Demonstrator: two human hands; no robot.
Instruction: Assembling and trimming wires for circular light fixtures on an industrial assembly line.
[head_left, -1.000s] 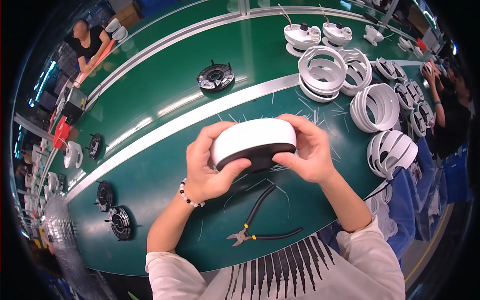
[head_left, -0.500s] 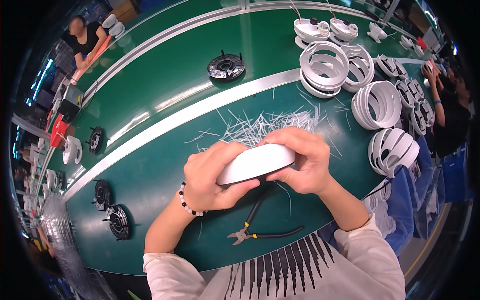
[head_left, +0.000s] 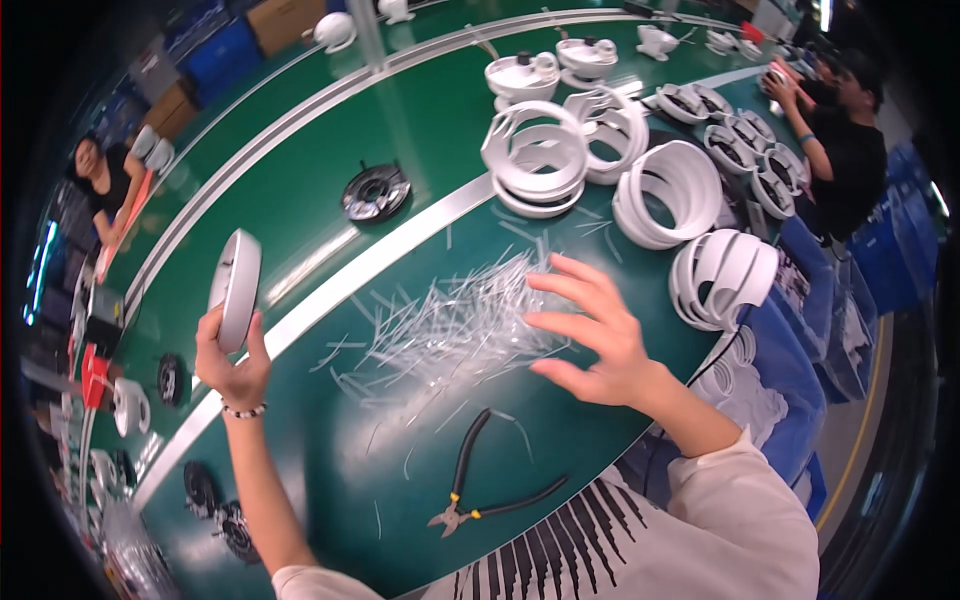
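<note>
Out to the left, my left hand [head_left: 234, 365] grips the lower end of a round white plastic housing [head_left: 240, 285], held on edge above the metal strip. My right hand [head_left: 600, 335] is in the air with its fingers spread and nothing in them. It hovers at the right end of a heap of thin clear plastic strips [head_left: 460, 315] on the green table. Diagonal cutters [head_left: 455, 515] with black handles and yellow bands lie near the table's front edge, jaws apart, touched by neither hand.
White plastic rings [head_left: 540, 160] stand stacked at the right, beside more rings [head_left: 668, 195] and slotted white shells [head_left: 725, 280]. Black round parts [head_left: 377, 192] lie on the green surface. White assemblies [head_left: 522, 77] stand farther back. A person [head_left: 850, 140] works at the right, another [head_left: 108, 185] at far left.
The white housing has gone from both hands in front of me to my left hand alone, out to the left. My right hand has let go and opened.
</note>
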